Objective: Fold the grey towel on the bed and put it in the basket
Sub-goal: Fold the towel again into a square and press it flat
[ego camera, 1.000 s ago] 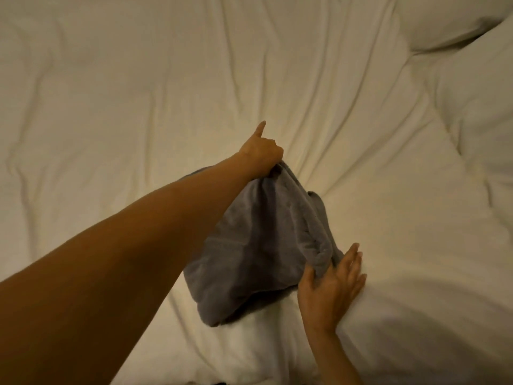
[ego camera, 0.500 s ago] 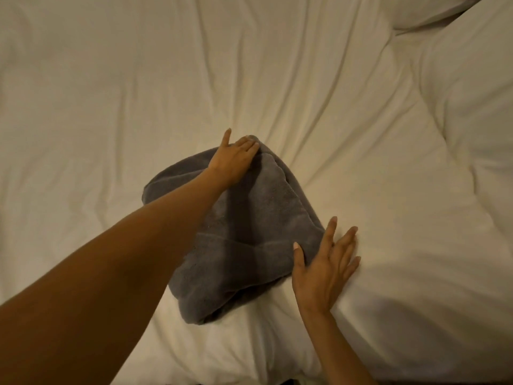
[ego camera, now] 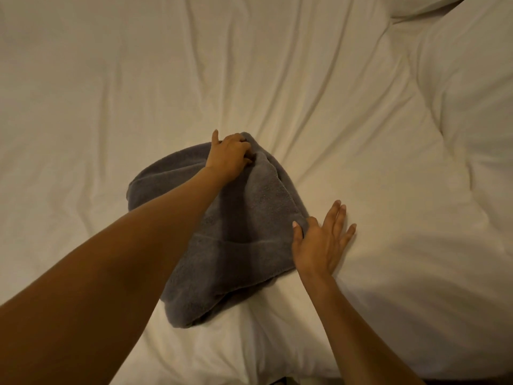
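Grey terry towel (ego camera: 236,232) lies part-folded on the cream bed sheet (ego camera: 111,93), your left hand (ego camera: 229,155) gripping its far corner, your right hand (ego camera: 322,243) spread flat at its edge; no basket in view.

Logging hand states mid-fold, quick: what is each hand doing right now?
Left hand: closed on the far corner of the grey towel.
Right hand: open, fingers spread, resting at the towel's right edge.
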Demonstrator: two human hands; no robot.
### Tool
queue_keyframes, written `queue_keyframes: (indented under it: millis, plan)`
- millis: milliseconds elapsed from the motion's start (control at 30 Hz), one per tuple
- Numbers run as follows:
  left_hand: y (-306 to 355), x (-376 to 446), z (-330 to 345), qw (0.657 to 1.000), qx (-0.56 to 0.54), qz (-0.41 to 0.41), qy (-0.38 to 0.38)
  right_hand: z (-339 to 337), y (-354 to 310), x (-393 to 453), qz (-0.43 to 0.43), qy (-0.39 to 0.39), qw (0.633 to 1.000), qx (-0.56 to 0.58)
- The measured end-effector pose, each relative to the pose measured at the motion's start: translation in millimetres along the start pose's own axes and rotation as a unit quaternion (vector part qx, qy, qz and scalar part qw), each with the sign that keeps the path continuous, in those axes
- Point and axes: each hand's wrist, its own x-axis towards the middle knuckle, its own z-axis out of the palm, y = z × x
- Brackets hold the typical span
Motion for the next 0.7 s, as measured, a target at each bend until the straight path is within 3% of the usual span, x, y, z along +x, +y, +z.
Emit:
queue_keyframes:
  millis: [133,400,600,700]
  plan:
    - [2,6,1,0.997,-0.042,-0.052,0.038,4,2,-2,-0.016,0.021,1.000,0.002]
    - [-4,42,-32,0.983,-0.003,-0.096,0.157,-11,-28,30,-0.026,0.094,0.994,0.051]
    - [-19,41,-30,0.995,0.041,-0.058,0.075,-10,-30,44,0.006,-0.016,0.999,-0.035]
    - [-17,11,-15,0.989,-0.005,-0.092,0.117,-5,-31,34,-0.051,0.006,0.999,-0.007]
